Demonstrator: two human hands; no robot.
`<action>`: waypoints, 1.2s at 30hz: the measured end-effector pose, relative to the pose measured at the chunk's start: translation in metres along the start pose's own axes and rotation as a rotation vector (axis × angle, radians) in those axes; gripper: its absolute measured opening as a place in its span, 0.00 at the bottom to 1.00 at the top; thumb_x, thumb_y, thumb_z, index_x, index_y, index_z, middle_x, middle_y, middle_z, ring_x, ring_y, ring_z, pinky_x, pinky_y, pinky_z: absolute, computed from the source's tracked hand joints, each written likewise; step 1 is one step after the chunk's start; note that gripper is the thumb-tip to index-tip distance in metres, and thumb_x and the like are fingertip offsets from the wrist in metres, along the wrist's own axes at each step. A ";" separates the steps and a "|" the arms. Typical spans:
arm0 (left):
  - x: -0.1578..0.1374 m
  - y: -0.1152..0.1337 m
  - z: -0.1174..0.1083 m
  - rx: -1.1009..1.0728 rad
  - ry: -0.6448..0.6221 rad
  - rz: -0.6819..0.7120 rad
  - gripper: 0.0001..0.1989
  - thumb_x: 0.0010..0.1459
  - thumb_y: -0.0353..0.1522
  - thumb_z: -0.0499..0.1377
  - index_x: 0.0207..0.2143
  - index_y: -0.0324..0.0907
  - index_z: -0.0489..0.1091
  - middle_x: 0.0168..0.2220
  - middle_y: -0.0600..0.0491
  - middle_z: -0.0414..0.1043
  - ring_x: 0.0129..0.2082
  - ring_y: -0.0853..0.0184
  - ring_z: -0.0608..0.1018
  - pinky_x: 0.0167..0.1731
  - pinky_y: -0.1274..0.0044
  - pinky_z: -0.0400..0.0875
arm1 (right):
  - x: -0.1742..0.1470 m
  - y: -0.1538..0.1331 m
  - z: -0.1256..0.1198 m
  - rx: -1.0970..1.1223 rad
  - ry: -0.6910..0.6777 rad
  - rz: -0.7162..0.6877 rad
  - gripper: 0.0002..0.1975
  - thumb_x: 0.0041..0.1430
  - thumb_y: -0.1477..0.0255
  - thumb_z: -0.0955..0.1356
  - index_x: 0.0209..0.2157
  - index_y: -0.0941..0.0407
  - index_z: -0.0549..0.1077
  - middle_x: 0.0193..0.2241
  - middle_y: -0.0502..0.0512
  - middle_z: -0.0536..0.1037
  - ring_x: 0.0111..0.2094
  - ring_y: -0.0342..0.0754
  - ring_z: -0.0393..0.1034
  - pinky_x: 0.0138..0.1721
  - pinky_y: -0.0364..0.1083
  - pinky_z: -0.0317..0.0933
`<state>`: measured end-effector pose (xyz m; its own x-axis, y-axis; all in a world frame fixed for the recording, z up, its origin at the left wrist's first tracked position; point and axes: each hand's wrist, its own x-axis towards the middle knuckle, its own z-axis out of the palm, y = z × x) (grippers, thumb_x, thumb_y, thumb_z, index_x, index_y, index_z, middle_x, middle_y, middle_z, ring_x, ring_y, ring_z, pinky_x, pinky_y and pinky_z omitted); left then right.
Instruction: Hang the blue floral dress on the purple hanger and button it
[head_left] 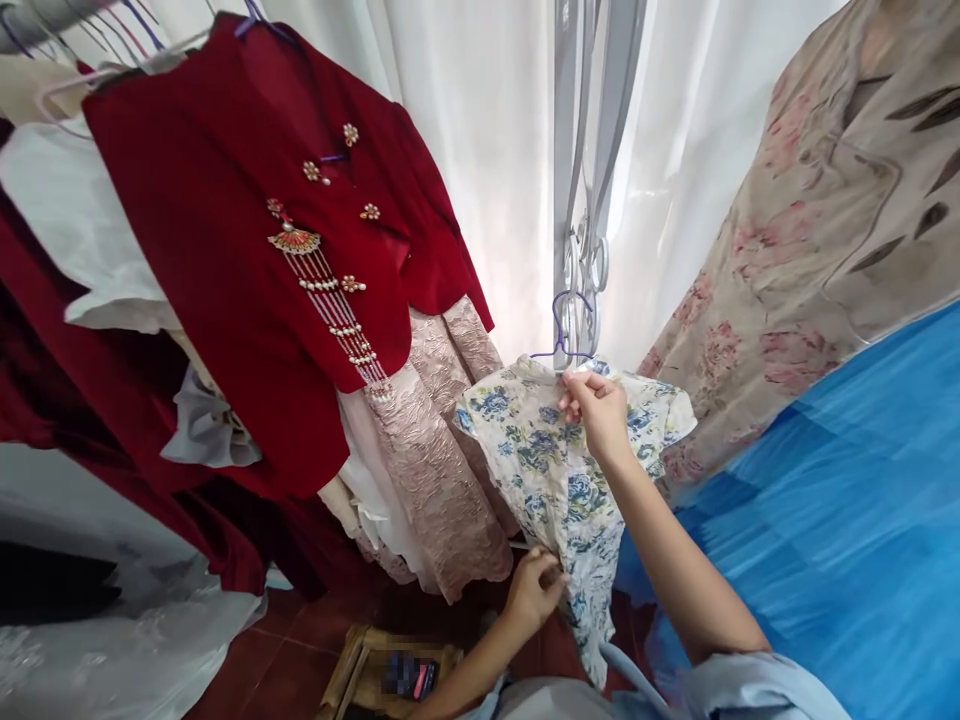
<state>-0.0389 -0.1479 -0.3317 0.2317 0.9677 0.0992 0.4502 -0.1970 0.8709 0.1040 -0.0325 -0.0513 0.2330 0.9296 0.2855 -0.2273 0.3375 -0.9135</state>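
Note:
A white short-sleeved floral dress (pixel 536 440) with blue roses hangs from a purple hanger (pixel 560 330). The hanger's hook sits among the loops of a grey metal stand (pixel 592 130). My right hand (pixel 598 405) pinches the dress at its collar, just under the hanger. Lower down, my left hand (pixel 536 588) has its fingers curled at the garment's left edge, near waist height, gripping the cloth there. The dress's lower part narrows and hangs between my forearms.
At left, a dark red jacket (pixel 225 200) with beaded brooches hangs over a pink brocade skirt (pixel 442 480) on a crowded rail (pixel 45 20). A beige floral garment (pixel 780 240) and blue tulle (pixel 840 520) stand at right. Below is a wooden stool (pixel 349 665) holding small dark items.

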 end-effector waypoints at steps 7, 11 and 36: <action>0.123 0.180 -0.138 0.120 0.417 0.790 0.11 0.69 0.32 0.51 0.46 0.41 0.72 0.43 0.47 0.74 0.47 0.62 0.75 0.51 0.69 0.70 | -0.018 0.003 -0.005 -0.065 -0.005 -0.091 0.17 0.58 0.55 0.70 0.29 0.54 0.69 0.15 0.43 0.71 0.14 0.39 0.62 0.18 0.40 0.55; 0.174 0.255 -0.171 0.384 0.031 0.807 0.10 0.68 0.32 0.54 0.42 0.40 0.74 0.40 0.50 0.75 0.44 0.63 0.77 0.47 0.71 0.71 | -0.022 0.005 -0.006 -0.087 -0.009 -0.141 0.15 0.60 0.57 0.69 0.29 0.54 0.68 0.15 0.43 0.71 0.15 0.40 0.62 0.19 0.40 0.55; 0.246 0.204 -0.275 -0.873 0.097 0.183 0.09 0.60 0.33 0.66 0.30 0.37 0.72 0.18 0.62 0.59 0.14 0.80 0.60 0.14 0.86 0.54 | -0.122 0.205 -0.063 -0.435 -0.018 0.348 0.25 0.55 0.50 0.66 0.16 0.55 0.70 0.11 0.52 0.67 0.16 0.48 0.61 0.22 0.47 0.56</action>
<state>-0.1272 0.0934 0.0025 0.1441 0.9498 0.2777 -0.4119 -0.1976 0.8895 0.0885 -0.0859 -0.2911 0.1964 0.9791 -0.0533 0.1241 -0.0788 -0.9891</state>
